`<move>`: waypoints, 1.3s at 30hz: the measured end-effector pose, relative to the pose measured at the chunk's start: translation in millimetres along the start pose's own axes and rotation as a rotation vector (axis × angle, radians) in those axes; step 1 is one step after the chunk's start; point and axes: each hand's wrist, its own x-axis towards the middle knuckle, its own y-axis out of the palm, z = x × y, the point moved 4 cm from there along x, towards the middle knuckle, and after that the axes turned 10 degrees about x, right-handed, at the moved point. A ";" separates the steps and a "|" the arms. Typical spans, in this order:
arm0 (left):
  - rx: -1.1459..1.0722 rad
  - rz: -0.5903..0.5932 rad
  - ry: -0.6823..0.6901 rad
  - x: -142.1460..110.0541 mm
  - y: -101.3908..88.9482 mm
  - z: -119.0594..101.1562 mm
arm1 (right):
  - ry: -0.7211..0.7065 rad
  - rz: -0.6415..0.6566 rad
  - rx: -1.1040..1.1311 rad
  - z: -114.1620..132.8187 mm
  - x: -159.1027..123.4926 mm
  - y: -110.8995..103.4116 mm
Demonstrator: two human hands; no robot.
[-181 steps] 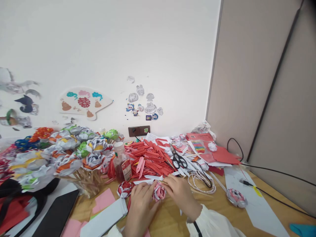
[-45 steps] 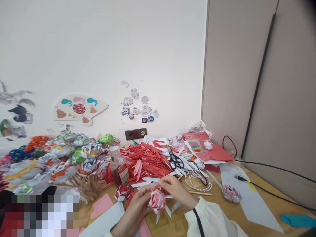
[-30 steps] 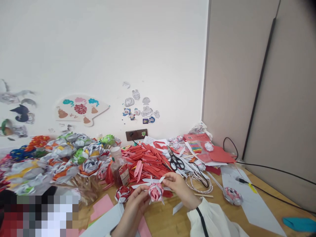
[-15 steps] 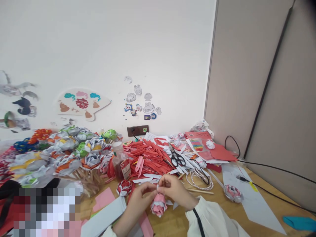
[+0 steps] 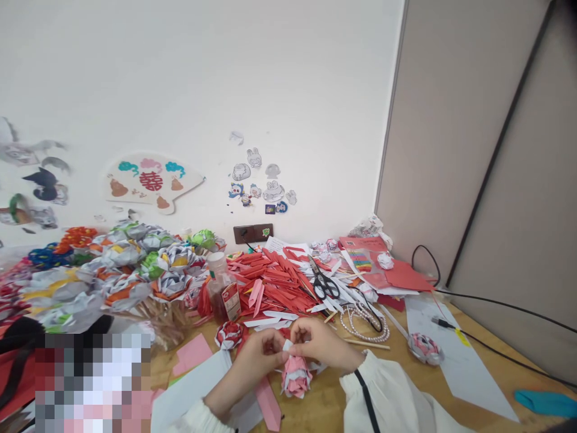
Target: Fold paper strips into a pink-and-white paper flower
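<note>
A pink and white folded paper flower [image 5: 296,374] hangs head down just above the wooden desk [image 5: 396,385]. My left hand [image 5: 260,355] and my right hand [image 5: 319,344] meet over its upper end, fingers pinched together on it. A finished red and white paper flower [image 5: 229,334] lies just left of my left hand. Loose white paper strips [image 5: 269,320] sit right behind my hands, in front of a heap of folded red paper strips [image 5: 270,282].
Black scissors [image 5: 323,282] and a pearl string [image 5: 363,320] lie behind my right hand, a thin wooden stick [image 5: 366,344] beside it. A glue bottle [image 5: 222,294] stands left of the red heap. A big bunch of paper flowers [image 5: 117,276] fills the left. Another flower [image 5: 422,347] and cables [image 5: 496,355] lie right.
The flower was turned over from petals up to head down and lowered toward the desk. Both hands stayed pinched on it and moved slightly nearer me.
</note>
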 end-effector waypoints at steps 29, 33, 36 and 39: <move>0.309 -0.029 0.136 -2.8 -11.6 -4.7 | 0.000 -0.239 -0.004 -8.8 1.3 -8.0; 0.320 -0.241 0.195 -12.6 -17.8 -7.0 | -0.012 -0.452 0.083 -18.9 6.1 -17.0; 0.342 -0.282 0.186 -18.2 -5.5 -5.0 | 0.011 -0.548 0.164 -28.0 8.1 -15.4; 0.327 -0.292 0.183 -17.4 4.0 -4.2 | 0.049 -0.524 0.227 -33.2 9.2 -6.8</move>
